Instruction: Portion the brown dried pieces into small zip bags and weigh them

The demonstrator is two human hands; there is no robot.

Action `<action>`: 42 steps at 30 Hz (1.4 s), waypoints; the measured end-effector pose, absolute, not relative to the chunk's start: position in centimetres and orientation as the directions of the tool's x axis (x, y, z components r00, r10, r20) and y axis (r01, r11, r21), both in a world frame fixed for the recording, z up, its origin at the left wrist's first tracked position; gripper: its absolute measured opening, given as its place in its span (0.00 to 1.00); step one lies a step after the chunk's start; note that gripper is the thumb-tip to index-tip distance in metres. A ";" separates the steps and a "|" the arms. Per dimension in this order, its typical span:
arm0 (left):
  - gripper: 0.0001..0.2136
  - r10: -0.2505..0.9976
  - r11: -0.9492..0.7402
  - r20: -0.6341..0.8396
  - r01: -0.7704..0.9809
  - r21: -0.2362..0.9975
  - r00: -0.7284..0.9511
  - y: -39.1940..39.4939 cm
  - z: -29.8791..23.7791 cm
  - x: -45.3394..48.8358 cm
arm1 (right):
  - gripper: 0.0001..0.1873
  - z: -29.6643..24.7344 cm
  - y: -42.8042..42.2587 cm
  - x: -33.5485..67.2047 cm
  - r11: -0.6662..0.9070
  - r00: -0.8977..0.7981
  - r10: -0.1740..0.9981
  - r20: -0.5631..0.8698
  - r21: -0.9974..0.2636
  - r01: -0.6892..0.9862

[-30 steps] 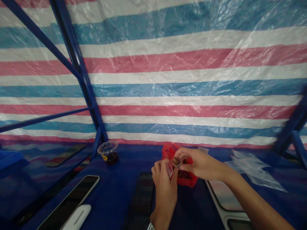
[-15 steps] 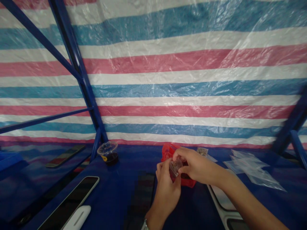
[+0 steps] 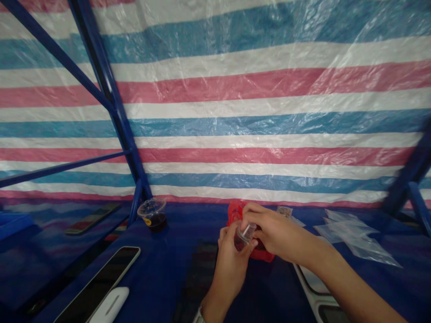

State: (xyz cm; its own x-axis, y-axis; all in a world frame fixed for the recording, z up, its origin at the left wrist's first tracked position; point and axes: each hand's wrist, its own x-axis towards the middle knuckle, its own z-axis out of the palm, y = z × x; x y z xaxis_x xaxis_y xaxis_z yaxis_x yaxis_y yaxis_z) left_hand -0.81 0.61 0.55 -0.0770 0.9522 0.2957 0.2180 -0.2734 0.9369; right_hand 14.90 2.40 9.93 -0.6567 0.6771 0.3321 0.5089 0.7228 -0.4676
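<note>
My left hand [image 3: 230, 260] is closed round a small clear plastic bag [image 3: 247, 232], thumb on the near side and fingers on the far side. My right hand [image 3: 266, 229] reaches in from the right, its bent fingers touching the bag's upper right edge. Whatever lies between those fingertips is hidden. Behind and under both hands sits a red plastic bag [image 3: 264, 255], crumpled and open, with dark contents that I cannot make out. Just beyond my right hand lies a small clear bag with brownish bits [image 3: 284, 211] in it.
Flat clear bags [image 3: 353, 235] lie in a pile on the right. A tray with compartments [image 3: 311, 296] is partly under my right forearm. Leftward are a lidded cup of dark liquid [image 3: 155, 215], a phone [image 3: 101, 282] and a white case [image 3: 111, 305]. Striped sheeting [image 3: 269, 157] hangs behind the blue table.
The clear bag has turned in my left hand, and more of its pale, shiny side shows. My right fingers have shifted slightly from its near edge towards its top right.
</note>
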 end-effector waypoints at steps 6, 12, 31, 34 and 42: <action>0.18 0.943 -0.295 0.313 0.150 0.944 -0.116 0.6 0.1 -0.3 | 0.18 10.2 2.4 14.6 0.753 -0.658 0.655 0.371 -0.396 0.525; 0.20 0.947 -0.313 0.321 0.181 0.932 -0.017 0.3 -0.3 -0.2 | 0.18 10.9 2.0 14.2 0.720 -0.662 0.688 0.298 -0.394 0.571; 0.23 0.943 0.017 0.145 -0.478 0.878 0.300 0.8 1.6 -0.9 | 0.26 12.0 1.6 15.6 0.678 -0.688 0.676 0.264 -0.587 0.441; 0.19 0.928 0.109 0.102 -0.523 0.845 0.358 0.3 2.4 -1.3 | 0.28 12.4 1.2 15.7 0.680 -0.689 0.678 0.254 -0.574 0.457; 0.22 0.935 0.205 0.017 -0.576 0.791 0.355 -0.1 3.1 -1.5 | 0.15 11.6 1.4 15.8 0.657 -0.678 0.699 0.227 -0.579 0.484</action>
